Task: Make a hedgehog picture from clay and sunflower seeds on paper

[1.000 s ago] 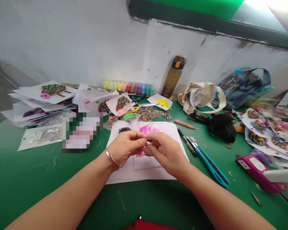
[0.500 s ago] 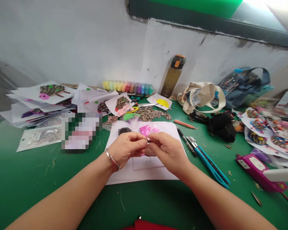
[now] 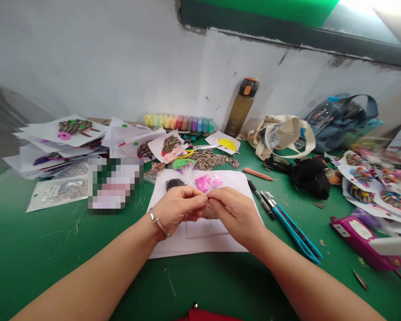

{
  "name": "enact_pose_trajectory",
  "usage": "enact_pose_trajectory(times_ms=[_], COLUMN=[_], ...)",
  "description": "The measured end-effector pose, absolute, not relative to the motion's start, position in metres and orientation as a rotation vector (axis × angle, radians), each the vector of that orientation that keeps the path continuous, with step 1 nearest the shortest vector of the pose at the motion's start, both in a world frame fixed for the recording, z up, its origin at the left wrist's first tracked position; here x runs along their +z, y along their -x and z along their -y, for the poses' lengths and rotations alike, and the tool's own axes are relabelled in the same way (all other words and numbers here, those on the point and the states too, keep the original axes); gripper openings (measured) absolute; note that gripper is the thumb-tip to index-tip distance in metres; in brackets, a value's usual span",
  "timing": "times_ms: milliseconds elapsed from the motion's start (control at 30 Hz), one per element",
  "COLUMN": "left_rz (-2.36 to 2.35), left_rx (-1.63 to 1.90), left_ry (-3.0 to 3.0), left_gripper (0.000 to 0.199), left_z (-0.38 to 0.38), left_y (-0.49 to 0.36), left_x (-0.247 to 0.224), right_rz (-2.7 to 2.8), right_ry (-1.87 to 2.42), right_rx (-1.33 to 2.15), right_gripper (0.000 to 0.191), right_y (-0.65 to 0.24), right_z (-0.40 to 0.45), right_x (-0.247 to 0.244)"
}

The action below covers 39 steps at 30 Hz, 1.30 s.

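Well, the left hand (image 3: pixel 177 208) and right hand (image 3: pixel 237 215) pinch closed, fingers (image 3: pixel 200 199) meeting over something small (image 3: pixel 211 212), its direction hidden.

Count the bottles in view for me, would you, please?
2: a brown bottle leaning on the wall, and a clear bottle against the blue bag. Others may be hidden.

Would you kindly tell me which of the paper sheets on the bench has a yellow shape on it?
It is the small sheet below the bottle, beside the loose seeds; the nearby sheets show seed pictures instead.
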<state>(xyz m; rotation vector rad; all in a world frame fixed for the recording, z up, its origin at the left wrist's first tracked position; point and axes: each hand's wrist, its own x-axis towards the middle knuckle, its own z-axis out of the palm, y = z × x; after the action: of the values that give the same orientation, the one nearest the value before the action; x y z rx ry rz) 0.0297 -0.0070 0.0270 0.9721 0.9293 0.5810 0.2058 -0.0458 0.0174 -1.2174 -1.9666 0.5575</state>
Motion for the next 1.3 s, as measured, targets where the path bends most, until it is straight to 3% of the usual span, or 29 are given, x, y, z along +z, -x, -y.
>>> enact_pose_trajectory(times_ms=[333,633,1000,1300], left_rz=[-0.929,-0.94,-0.935,-0.922], left_rx=[0.548,0.6,0.563,0.595], left_ry=[-0.938,-0.887,-1.017,-1.214], left_gripper=[0.023,0.024,0.022,0.019], left_z=[0.008,0.005,0.008,0.007], left_y=[-0.032,-0.03,-0.032,-0.029], left_x=[0.028,0.029,0.03,0.025], right_rz=[1.924,1.325,1.492,1.457], right_ry=[1.256,1.231,1.274,1.311], right_rx=[0.533,1.318,1.187,1.282], right_gripper=[0.012,0.016,0.028,0.031], right_y=[-0.204,-0.201,-0.2,-0.2], right_z=[0.047,0.042,0.044,0.044], right_x=[0.014,0.019,0.024,0.022])
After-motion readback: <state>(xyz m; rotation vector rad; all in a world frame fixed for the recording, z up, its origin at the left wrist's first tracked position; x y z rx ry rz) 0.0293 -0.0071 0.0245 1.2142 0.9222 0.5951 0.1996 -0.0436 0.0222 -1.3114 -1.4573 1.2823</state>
